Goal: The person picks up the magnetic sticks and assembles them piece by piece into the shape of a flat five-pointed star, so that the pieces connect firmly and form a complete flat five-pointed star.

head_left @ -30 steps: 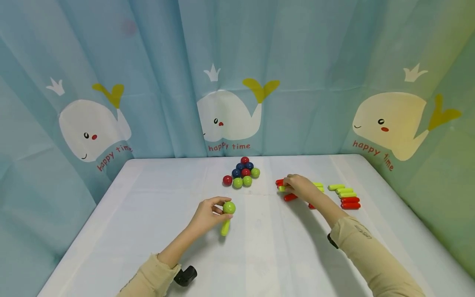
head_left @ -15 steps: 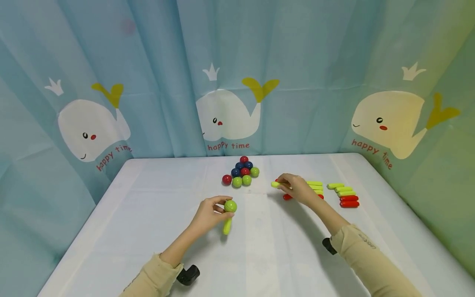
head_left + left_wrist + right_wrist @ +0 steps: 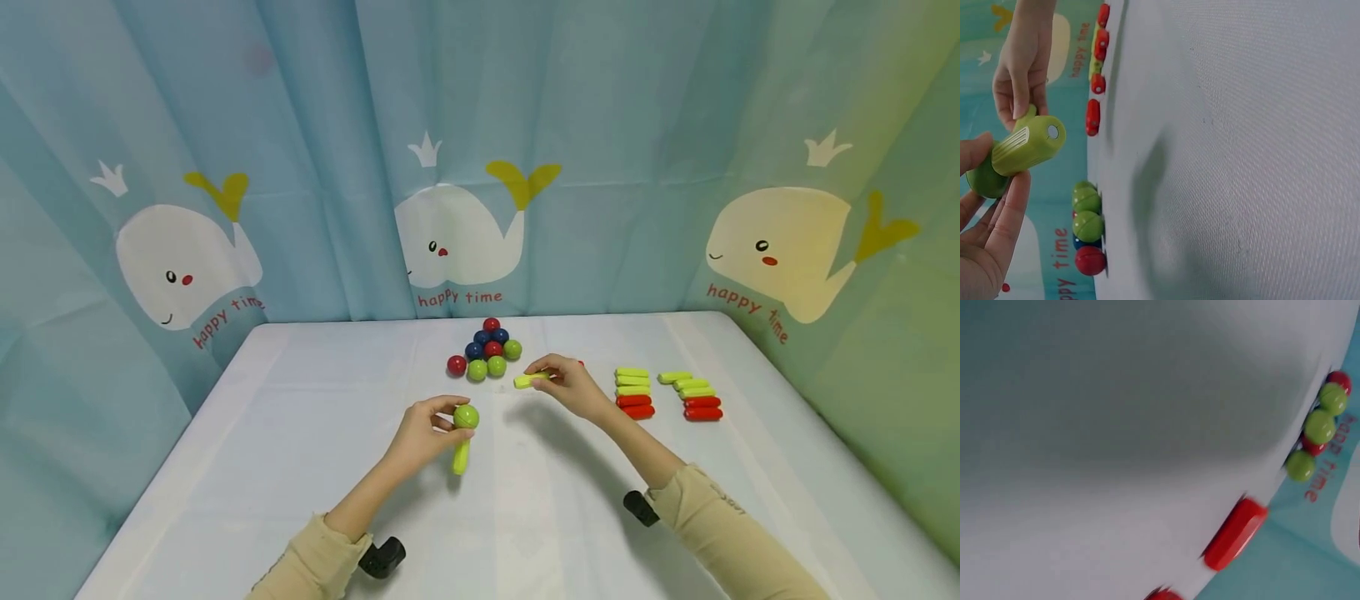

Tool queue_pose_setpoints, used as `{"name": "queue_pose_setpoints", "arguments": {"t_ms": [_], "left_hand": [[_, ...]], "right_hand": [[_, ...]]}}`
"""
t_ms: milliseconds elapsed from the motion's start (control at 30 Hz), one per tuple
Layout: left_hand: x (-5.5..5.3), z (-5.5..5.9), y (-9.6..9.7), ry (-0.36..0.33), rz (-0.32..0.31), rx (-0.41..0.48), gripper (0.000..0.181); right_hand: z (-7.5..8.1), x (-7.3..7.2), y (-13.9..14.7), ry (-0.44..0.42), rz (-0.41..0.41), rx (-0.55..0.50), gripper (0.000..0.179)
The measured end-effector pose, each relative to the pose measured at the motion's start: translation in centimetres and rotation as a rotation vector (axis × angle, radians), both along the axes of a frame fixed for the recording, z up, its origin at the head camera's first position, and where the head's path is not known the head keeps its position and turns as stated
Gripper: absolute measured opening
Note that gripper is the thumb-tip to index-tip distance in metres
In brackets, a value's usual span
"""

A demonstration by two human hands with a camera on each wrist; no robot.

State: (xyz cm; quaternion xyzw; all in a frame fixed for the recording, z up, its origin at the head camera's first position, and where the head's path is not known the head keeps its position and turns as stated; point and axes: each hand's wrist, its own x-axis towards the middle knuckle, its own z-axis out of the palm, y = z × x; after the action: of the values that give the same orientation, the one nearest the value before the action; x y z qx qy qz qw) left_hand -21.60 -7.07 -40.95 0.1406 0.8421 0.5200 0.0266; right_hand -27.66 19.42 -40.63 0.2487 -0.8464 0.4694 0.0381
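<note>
Your right hand (image 3: pixel 576 390) is closer to your left hand (image 3: pixel 417 435) than before, pinching a yellow-green stick (image 3: pixel 526 381) above the table (image 3: pixel 337 375). Your left hand holds a green ball (image 3: pixel 467 416) with a second stick (image 3: pixel 461 457) touching it.

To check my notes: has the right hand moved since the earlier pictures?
Yes; in the head view, the right hand has moved left, toward the ball cluster.

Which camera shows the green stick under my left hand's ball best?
Left wrist: the green stick appears large, its ribbed side and end both clear. Head shows it small, below the green ball; right wrist doesn't show it.
</note>
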Motion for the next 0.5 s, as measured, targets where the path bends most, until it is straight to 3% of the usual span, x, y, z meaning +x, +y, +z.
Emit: {"name": "queue_pose_setpoints", "arguments": {"t_ms": [200,500], "left_hand": [[0.0,0.2,0.0,0.000,0.015,0.009,0.043],[0.1,0.0,-0.3,0.014,0.035,0.028,0.043]], "right_hand": [[1.0,0.9,-2.1,-0.044,0.051,-0.024,0.020],[1.3,1.7,-4.2,-0.013,0.149,-0.020,0.019]]}}
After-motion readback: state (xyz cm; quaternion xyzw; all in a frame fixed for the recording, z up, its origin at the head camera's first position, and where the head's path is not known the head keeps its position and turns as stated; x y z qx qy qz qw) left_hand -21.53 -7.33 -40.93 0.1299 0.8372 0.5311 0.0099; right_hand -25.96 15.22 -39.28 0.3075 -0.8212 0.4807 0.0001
